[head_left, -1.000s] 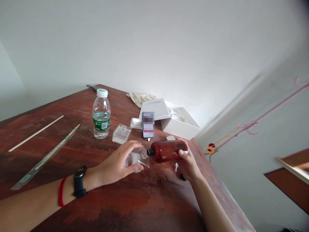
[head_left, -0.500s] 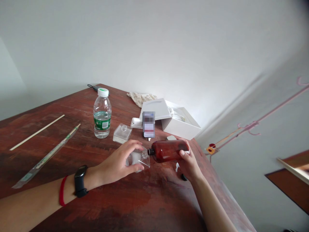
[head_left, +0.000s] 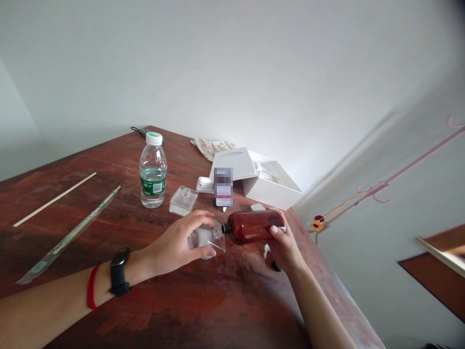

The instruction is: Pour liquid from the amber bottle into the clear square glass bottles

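Observation:
My left hand [head_left: 191, 238] is closed around a clear, angular glass bottle [head_left: 208, 238], its narrow neck pointing right. Wrapped round the base of a brown bottle [head_left: 252, 227] is my right hand [head_left: 285, 242]. That bottle lies tilted nearly level, and its black neck meets the mouth of the clear one; whether liquid flows between them cannot be made out. Just behind my left hand stands a second clear, square glass bottle [head_left: 183, 200]. Under my right hand lie a black cap [head_left: 276, 266] and a small white piece [head_left: 267, 250].
A water bottle [head_left: 153, 170] with a green label stands left of centre. A phone [head_left: 223, 188] leans before an opened white box [head_left: 274, 182], with a cloth [head_left: 212, 148] behind. On the left lie a thin stick [head_left: 54, 199] and wrapped chopsticks [head_left: 69, 237]. A wall backs the table.
Both hands and the two bottles they hold keep almost the same pose. The view has shifted very slightly; nothing was taken up or let go.

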Available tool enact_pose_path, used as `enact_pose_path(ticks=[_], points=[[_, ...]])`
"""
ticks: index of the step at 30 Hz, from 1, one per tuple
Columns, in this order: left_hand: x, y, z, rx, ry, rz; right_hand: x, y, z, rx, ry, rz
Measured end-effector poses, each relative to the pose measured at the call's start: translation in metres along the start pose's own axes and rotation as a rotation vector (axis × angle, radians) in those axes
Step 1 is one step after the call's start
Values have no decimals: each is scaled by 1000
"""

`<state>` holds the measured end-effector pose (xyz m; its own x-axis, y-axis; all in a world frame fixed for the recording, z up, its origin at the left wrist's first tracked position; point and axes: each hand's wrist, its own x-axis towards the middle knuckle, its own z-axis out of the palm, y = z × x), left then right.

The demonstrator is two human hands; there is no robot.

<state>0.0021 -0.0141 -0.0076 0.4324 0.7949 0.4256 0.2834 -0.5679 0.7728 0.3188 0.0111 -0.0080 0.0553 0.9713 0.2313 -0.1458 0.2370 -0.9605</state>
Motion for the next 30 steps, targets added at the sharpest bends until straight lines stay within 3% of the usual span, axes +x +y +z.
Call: enact_pose_path(ticks=[11, 30], points=[[-2, -3, 1, 47, 25, 21, 1, 3, -4, -126, -14, -67], [-4, -11, 7, 48, 63, 31, 3, 6, -6, -124, -23, -115]])
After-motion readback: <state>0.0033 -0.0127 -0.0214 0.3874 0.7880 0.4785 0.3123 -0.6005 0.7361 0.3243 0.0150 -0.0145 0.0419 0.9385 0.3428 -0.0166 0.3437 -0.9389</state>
